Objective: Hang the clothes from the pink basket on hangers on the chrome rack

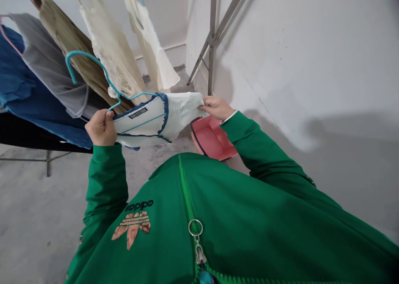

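A white garment with blue frilled trim is stretched between my two hands. A turquoise clothes hanger sits inside it, its hook standing up above the neckline and its lower bar showing through the opening. My left hand is closed at the garment's left shoulder, beside the hanger's arm; whether the fingers also grip the hanger is hidden. My right hand pinches the white fabric at the far right end, drawing it out sideways. A dark label shows inside the neck.
Hanging clothes line the left: a blue garment, a grey one, an olive one and cream ones. A metal rack frame stands against the white wall. A pink basket is on the concrete floor below my right hand.
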`<state>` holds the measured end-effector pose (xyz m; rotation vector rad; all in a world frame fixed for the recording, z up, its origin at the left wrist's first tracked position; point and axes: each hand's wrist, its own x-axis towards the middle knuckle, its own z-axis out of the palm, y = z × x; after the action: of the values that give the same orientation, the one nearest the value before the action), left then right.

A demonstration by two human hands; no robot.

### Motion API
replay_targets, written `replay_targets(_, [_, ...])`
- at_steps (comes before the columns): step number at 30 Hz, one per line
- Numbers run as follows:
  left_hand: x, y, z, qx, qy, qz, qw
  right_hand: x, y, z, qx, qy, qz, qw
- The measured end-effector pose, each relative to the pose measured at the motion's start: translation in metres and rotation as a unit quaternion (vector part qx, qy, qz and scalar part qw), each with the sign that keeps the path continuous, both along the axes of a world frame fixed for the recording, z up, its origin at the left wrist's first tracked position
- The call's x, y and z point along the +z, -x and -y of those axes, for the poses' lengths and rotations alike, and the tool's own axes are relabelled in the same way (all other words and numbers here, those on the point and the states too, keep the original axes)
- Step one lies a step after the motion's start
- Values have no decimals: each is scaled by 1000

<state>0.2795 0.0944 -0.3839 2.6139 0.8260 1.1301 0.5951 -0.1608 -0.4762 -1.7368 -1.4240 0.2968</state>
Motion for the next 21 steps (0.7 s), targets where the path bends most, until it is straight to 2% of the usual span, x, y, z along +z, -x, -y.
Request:
replay_targets(4, [-3,7,-9,-1,-7,10,1000,-6,-4,0,-54,-9,11,998])
replay_targets(7, [-5,9,-13,-12,-5,4,1000,2,-7,4,-23,22,19,999])
replay_targets(9, [-4,7,-12,-15,-6,1,1000,17,-5,9,7,16,26,1000])
replay_targets(13, [-4,-6,-6,-44,-24,17,999,57,14,9,22,-31,70,997])
replay_targets(15, [-5,-14,1,-69,-36,20,997,67,27,1,46,-32,120,991])
replay_targets(18, [-4,-22,13,-87,-40,4,995,63,41,-11,56,-38,179,982])
replay_targets(21, [-2,-21,18,-97,-20,-13,995,50,46,-13,-5,-73,192,979])
